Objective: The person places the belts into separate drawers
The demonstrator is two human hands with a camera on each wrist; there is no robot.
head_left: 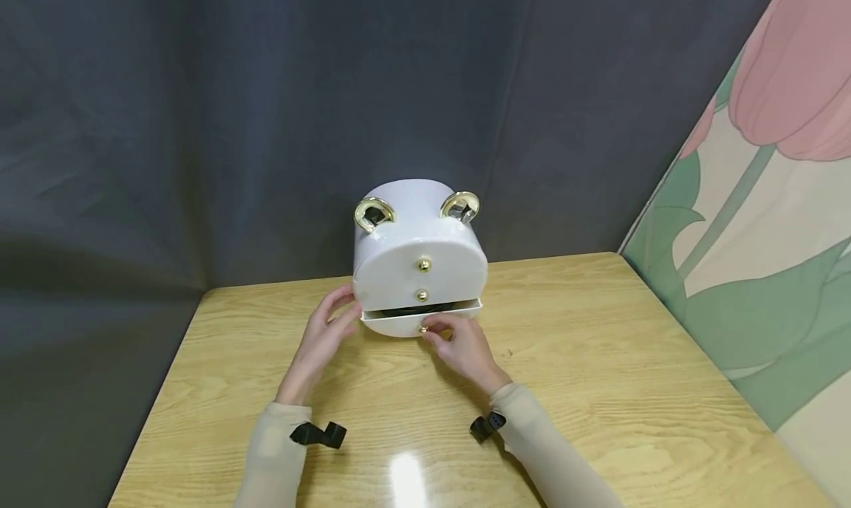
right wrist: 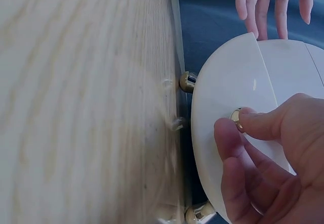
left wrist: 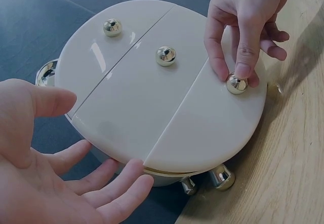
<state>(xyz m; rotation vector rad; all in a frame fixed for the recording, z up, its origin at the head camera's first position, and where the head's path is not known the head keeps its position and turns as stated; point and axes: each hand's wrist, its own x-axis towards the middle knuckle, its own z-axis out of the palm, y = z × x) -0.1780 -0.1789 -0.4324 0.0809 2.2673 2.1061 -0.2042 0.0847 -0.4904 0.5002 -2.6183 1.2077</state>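
Observation:
A white round-fronted drawer box (head_left: 392, 275) with gold knobs stands on the table. Its bottom drawer (head_left: 392, 326) sticks out a little in the head view, leaving a dark gap above its front. Between thumb and fingers, my right hand (head_left: 465, 349) pinches that drawer's gold knob (left wrist: 237, 84). My left hand (head_left: 322, 338) is at the box's left side, its fingers spread and loosely bent, with fingertips at the edge of the box. The middle knob (left wrist: 165, 56) and the top knob (left wrist: 112, 28) are untouched. What lies inside the drawer cannot be made out.
Two gold ear-shaped rings (head_left: 374, 214) top the box, and small gold feet (left wrist: 221, 177) hold it up. Behind it hangs a dark curtain (head_left: 279, 124). The wooden table (head_left: 598, 360) extends to both sides, with a tulip-patterned wall covering (head_left: 764, 272) at the right.

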